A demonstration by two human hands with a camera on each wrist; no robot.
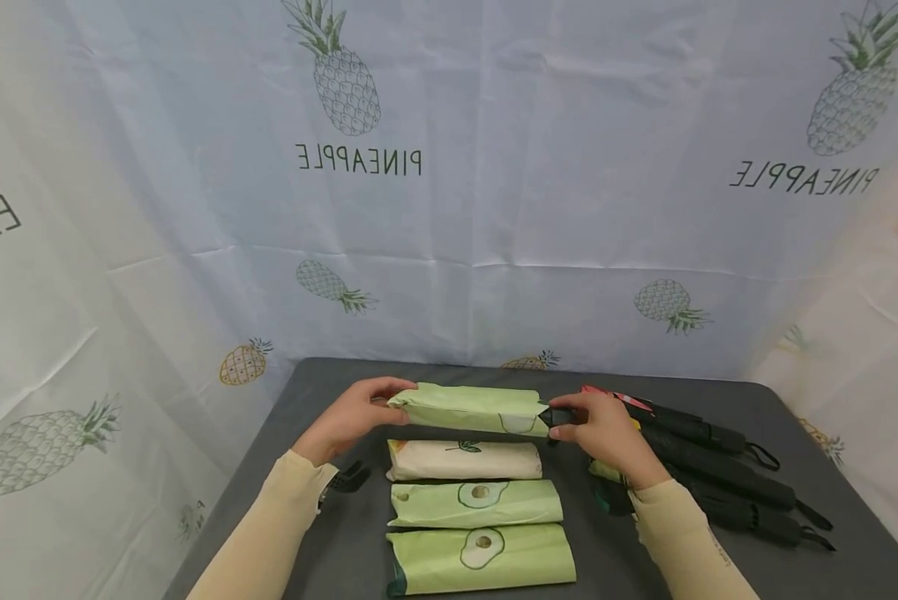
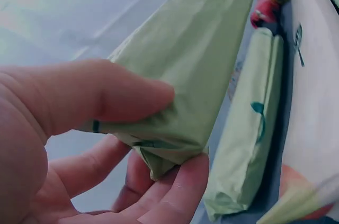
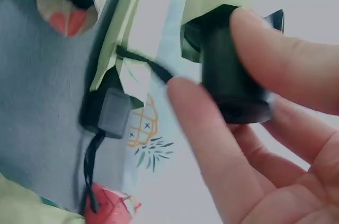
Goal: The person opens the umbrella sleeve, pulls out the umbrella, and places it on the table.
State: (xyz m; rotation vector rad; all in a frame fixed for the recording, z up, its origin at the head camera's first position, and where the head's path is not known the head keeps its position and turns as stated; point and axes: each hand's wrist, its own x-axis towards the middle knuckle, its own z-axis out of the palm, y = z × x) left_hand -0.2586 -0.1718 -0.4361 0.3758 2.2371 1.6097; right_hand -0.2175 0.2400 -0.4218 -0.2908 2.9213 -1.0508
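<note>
Dark grey, the smooth flat table (image 1: pixel 355 542) lies beneath a slim, pale-green fabric folded umbrella (image 1: pixel 467 407), held raised over its far part. The left hand (image 1: pixel 361 413) pinches one end; the right hand (image 1: pixel 597 432) grips the stubby black cylindrical handle (image 3: pixel 233 75). Probably light, stiff-cored, with slippery cloth; the handle should give the surest hold.
</note>
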